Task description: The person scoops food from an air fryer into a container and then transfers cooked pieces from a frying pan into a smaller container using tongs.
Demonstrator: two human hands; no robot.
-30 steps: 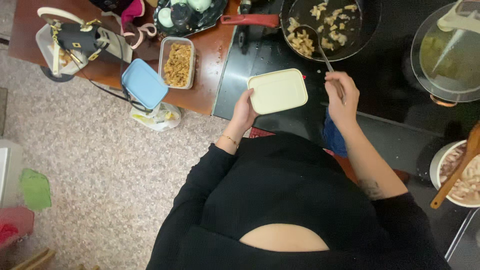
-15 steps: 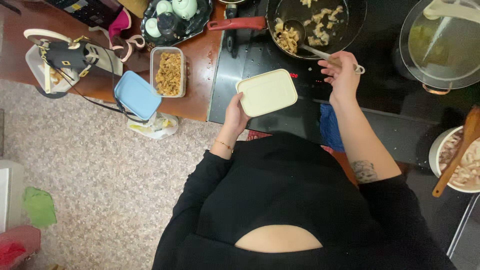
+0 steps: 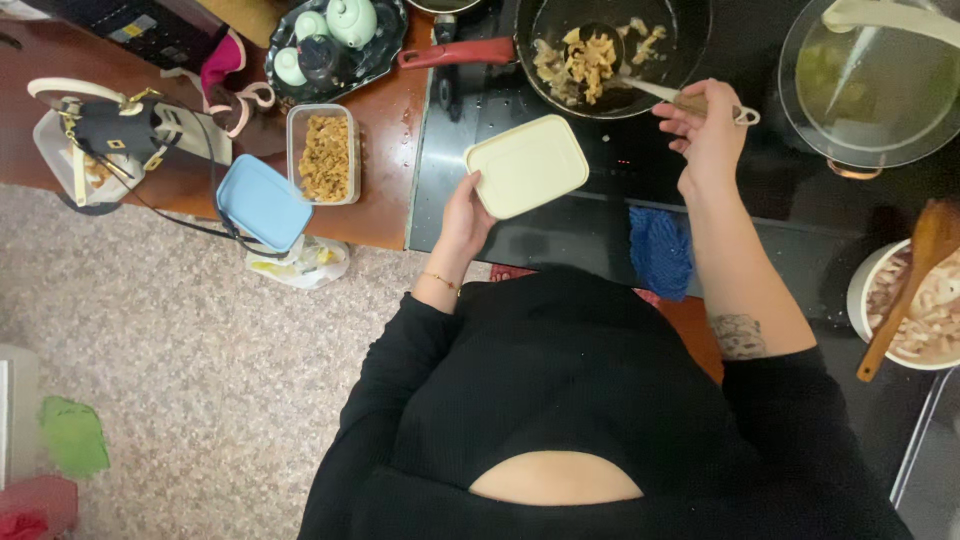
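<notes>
My left hand (image 3: 466,212) holds a pale yellow rectangular container (image 3: 527,165) above the black stovetop (image 3: 560,230), just in front of a dark frying pan (image 3: 690,45) with a red handle (image 3: 455,52). My right hand (image 3: 708,130) grips the handle of a metal spoon (image 3: 640,88). The spoon's bowl lies in the pan among pale fried food pieces (image 3: 580,58). The container's inside faces up and looks bare.
A clear tub of fried food (image 3: 323,155) and a blue lid (image 3: 262,202) sit on the wooden counter (image 3: 385,200). A tea set tray (image 3: 335,45) is behind them. A glass-lidded pot (image 3: 870,85) and a bowl with a wooden spatula (image 3: 915,290) stand at the right.
My right hand has shifted right and turned the spoon so it reaches into the pan. The yellow container has stayed in my left hand, held slightly nearer the pan.
</notes>
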